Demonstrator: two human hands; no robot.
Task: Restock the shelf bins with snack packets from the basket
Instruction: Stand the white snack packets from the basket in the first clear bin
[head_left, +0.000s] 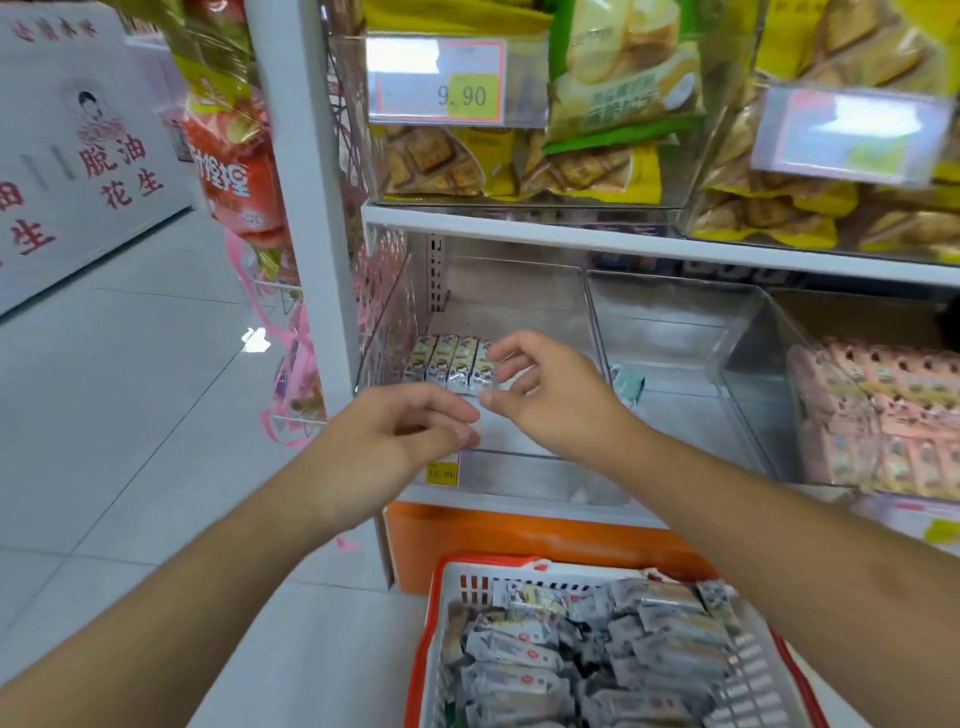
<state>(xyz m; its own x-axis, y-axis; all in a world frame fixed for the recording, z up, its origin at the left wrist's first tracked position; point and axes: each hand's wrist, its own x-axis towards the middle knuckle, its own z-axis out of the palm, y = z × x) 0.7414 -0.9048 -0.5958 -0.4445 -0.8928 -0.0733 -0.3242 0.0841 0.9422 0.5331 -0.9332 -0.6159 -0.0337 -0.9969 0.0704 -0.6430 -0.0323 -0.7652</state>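
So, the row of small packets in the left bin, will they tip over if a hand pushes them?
Probably yes. The packets stand side by side with open bin floor behind them. They look small and light, so they may slide. Their glossy wrappers may be slippery.

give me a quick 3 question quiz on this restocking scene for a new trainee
1. True or false: the row of packets stands at the left end of the clear bin.
2. Which bin to its right is nearly full? A) the middle bin B) the bin of pink packets
3. Where do the loose packets still wait?

Key
1. True.
2. B.
3. In the basket on the floor, below the right hand and left hand.
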